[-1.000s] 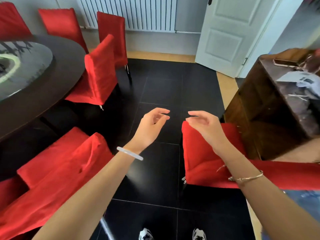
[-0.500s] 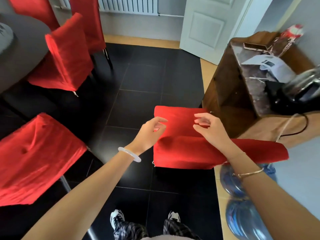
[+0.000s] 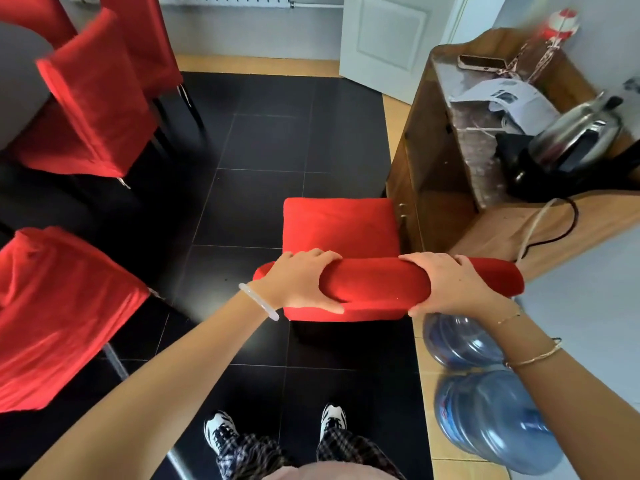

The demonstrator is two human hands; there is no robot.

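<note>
Grip stage is looking done: both hands are clamping the top of the chair [image 3: 339,230] backrest [image 3: 377,285]. Left hand [image 3: 298,282] is wrapping the left end and right hand [image 3: 446,285] the right part, with fingers curling over the far side and thumbs underneath. The chair is standing on the floor [image 3: 277,133] directly ahead, seat pointing away, just beside the cabinet [image 3: 426,188] and well apart from the tabletop [image 3: 17,81]. My read is that the move itself isn't starting yet.

A white bangle [image 3: 259,306] on the left wrist, gold bracelets [image 3: 535,356] on the right, plaid trousers [image 3: 249,452], and black-and-white sneakers [image 3: 218,429].
</note>
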